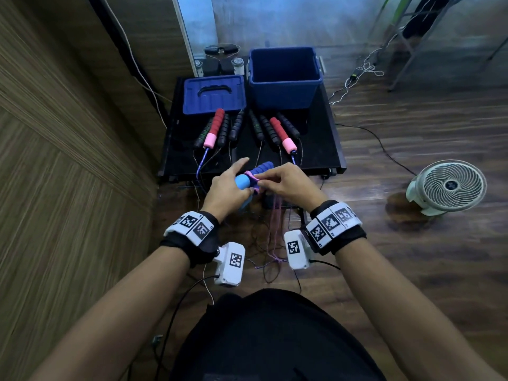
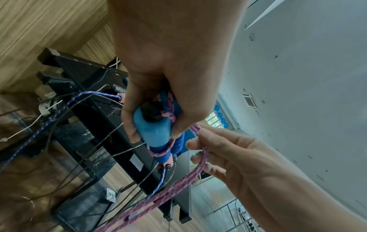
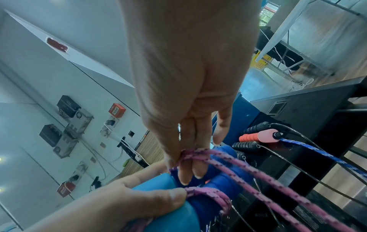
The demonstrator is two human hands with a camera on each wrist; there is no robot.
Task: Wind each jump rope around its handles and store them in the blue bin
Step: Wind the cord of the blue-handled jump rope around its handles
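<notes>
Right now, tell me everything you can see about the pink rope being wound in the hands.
The pink rope is a braided cord, pink flecked with darker purple. A few turns circle the blue handles, which look like foam and are gripped in the left hand. The right hand pinches a doubled strand beside the handles, held in front of the black table. The rest hangs loose to the wooden floor, unwound.
</notes>
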